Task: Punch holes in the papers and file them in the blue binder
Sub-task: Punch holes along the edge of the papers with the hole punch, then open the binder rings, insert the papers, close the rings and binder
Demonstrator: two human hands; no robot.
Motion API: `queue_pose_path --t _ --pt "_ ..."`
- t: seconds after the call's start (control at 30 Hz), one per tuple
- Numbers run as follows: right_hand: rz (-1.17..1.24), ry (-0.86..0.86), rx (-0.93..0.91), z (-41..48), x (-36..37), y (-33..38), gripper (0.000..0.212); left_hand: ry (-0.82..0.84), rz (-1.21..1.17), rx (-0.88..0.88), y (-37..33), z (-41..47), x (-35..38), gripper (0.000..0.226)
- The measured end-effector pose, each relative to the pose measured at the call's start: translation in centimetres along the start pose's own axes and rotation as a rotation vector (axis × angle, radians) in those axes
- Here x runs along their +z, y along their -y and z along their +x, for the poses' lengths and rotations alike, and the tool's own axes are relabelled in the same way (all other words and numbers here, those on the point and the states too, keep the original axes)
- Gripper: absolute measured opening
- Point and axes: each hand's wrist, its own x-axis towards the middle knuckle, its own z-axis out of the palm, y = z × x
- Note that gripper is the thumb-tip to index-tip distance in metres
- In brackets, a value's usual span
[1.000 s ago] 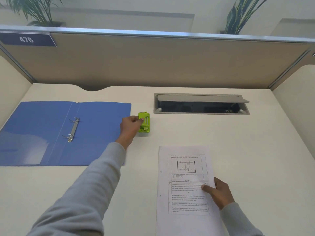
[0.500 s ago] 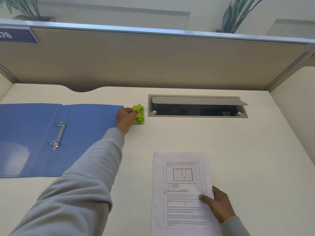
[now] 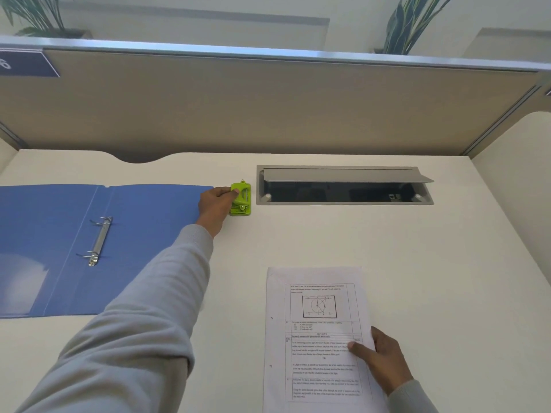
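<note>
The blue binder (image 3: 149,234) lies open flat at the left of the desk, its metal ring mechanism (image 3: 100,241) along the spine. A small green hole punch (image 3: 242,199) stands on the desk just right of the binder's edge. My left hand (image 3: 216,207) reaches far out and grips the punch, thumb on top. A stack of printed papers (image 3: 316,338) lies near the front of the desk, with two punched holes along its left margin. My right hand (image 3: 381,359) holds the stack at its right edge, thumb on the sheet.
A grey cable hatch (image 3: 346,186) with its lid raised is sunk into the desk right of the punch. A beige partition wall (image 3: 268,105) closes off the back, side panels stand left and right, and plants show above it.
The punch has moved away from me, toward the back of the desk beside the cable hatch, with my left hand on it. The view has shifted so the binder sits further left.
</note>
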Motion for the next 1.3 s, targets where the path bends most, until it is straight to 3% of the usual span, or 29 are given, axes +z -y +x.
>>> queue_pose_path --t 0.13,0.43,0.67,0.93,1.13,1.3 --pt "0.013 0.013 -0.001 0.0 0.0 -0.1 0.025 -0.014 -0.097 -0.02 0.5 -0.4 -0.5 0.039" --pt "0.034 0.02 0.007 -0.6 0.2 0.8 0.025 -0.153 -0.185 0.004 0.5 -5.9 -1.1 0.024" --pt "0.085 0.016 0.02 -0.9 0.1 1.1 0.027 0.032 -0.15 -0.06 4.6 -15.8 -0.9 0.016" --pt "0.106 0.037 0.041 -0.6 -0.3 0.8 0.025 0.079 0.095 -0.065 11.7 -27.1 -2.1 0.017" --pt "0.216 0.033 0.031 -1.1 -1.0 1.4 0.025 0.121 0.149 -0.045 12.0 -30.0 -1.9 0.034" --pt "0.24 0.041 -0.01 -1.1 -3.0 2.1 0.025 0.236 0.023 -0.117 11.4 -30.7 -1.0 0.017"
